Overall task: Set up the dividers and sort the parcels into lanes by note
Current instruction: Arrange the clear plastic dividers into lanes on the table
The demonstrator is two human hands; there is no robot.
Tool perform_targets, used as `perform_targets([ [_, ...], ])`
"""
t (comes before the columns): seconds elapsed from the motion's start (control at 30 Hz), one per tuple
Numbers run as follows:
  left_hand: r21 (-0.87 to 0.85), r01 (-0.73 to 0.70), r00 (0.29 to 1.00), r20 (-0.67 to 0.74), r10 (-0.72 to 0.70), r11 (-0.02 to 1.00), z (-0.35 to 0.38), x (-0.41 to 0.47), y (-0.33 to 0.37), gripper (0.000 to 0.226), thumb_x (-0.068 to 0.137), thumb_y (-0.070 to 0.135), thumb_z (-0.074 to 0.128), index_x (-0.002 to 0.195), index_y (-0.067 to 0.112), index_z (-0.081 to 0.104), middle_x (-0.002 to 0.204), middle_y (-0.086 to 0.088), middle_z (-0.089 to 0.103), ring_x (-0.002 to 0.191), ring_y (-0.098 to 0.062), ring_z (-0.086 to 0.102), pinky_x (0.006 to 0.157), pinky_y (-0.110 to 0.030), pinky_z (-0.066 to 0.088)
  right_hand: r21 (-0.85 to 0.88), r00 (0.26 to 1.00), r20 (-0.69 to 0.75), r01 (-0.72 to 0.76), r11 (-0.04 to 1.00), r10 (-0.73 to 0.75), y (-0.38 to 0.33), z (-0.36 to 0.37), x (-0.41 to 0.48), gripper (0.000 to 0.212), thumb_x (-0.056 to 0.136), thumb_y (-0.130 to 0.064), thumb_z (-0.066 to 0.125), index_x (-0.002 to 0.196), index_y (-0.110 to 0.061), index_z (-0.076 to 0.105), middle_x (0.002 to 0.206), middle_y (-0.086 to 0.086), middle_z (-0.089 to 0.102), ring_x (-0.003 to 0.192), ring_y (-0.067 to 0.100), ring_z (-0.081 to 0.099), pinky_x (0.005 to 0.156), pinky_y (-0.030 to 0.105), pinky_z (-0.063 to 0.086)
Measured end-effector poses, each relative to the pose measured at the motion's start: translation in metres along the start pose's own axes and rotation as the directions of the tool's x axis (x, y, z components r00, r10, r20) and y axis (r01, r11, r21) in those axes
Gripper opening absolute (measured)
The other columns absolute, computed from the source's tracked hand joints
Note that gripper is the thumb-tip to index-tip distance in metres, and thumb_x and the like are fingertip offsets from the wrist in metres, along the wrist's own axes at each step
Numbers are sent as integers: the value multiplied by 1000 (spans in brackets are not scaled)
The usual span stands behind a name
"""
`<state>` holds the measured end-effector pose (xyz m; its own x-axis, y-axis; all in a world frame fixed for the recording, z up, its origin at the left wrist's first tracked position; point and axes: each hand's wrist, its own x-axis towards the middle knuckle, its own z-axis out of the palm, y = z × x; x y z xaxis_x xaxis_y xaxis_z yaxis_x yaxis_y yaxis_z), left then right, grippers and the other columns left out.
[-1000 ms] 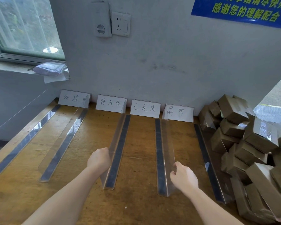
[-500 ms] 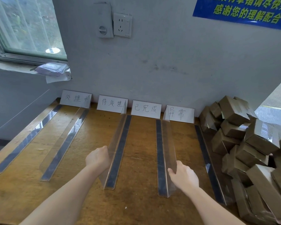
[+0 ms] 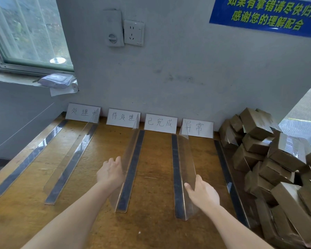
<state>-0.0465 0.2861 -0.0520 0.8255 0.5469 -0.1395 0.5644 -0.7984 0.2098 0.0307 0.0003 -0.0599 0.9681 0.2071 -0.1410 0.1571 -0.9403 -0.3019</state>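
Several clear L-shaped dividers with dark base strips lie lengthwise on the wooden table [image 3: 156, 177]. My left hand [image 3: 111, 172] holds the upright wall of the middle divider [image 3: 131, 159] at its top edge. My right hand [image 3: 202, 194] pinches the wall of the neighbouring divider [image 3: 184, 155], thumb on one side and fingers on the other. Handwritten note cards [image 3: 160, 123] lean in a row against the wall. The pile of brown cardboard parcels [image 3: 276, 168] sits at the table's right end, apart from both hands.
Two more dividers [image 3: 70, 162] lie on the left, and another divider [image 3: 228, 177] runs along the foot of the parcel pile. A wrapped packet [image 3: 56, 80] rests on the window sill. A socket [image 3: 134, 32] is on the wall above.
Both hands stay on the same two dividers, shifted only slightly away from me. The dividers and parcels have not visibly moved.
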Motion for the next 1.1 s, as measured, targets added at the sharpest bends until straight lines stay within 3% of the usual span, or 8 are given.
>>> perform_targets([
  [0.13,37,-26,999,-22,27,999,-5,0,3,36,91,14,50,125,20,42,122,-4,48,112,-22,45,76,-30,45,-6,1000,-14,-4,1000,3,-1,-3,0,60,98,-52,45,144,-15,36,111,-4,65,88,9,65,70,20,53],
  [0.27,67,-56,997,-54,59,996,-5,-1,7,35,93,22,53,126,20,42,122,-4,48,112,-21,46,81,-30,45,6,1000,-19,-9,1000,9,0,-4,-1,61,98,-50,47,147,-16,35,118,-4,64,95,10,65,72,19,51],
  [0.5,92,-129,985,-106,138,987,-3,1,17,38,93,28,54,129,21,43,127,-4,49,119,-23,46,95,-34,43,14,1000,25,14,1000,-15,4,-3,-4,42,96,-30,59,135,-21,47,114,-4,65,83,8,62,72,16,51],
  [0.73,66,-51,995,-83,56,996,-2,0,13,37,88,-1,52,122,14,47,120,-6,49,108,-22,49,87,-30,46,53,1000,21,-10,999,9,6,4,-7,44,96,-20,58,137,-18,44,107,-4,65,79,11,66,72,18,58],
  [0.87,21,6,999,-44,-5,1000,1,1,12,31,92,-6,40,116,9,51,117,-7,55,103,-24,55,74,-30,43,54,1000,7,-8,998,8,3,5,-6,41,96,-21,59,135,-19,46,106,-4,65,78,11,66,71,18,57],
  [1.1,26,23,1000,1,-23,999,3,4,11,37,90,-11,31,114,7,53,118,-9,59,102,-27,59,71,-32,41,14,1000,10,2,1000,-3,1,4,-4,39,96,-25,59,133,-22,47,102,-7,65,74,9,65,71,19,58],
])
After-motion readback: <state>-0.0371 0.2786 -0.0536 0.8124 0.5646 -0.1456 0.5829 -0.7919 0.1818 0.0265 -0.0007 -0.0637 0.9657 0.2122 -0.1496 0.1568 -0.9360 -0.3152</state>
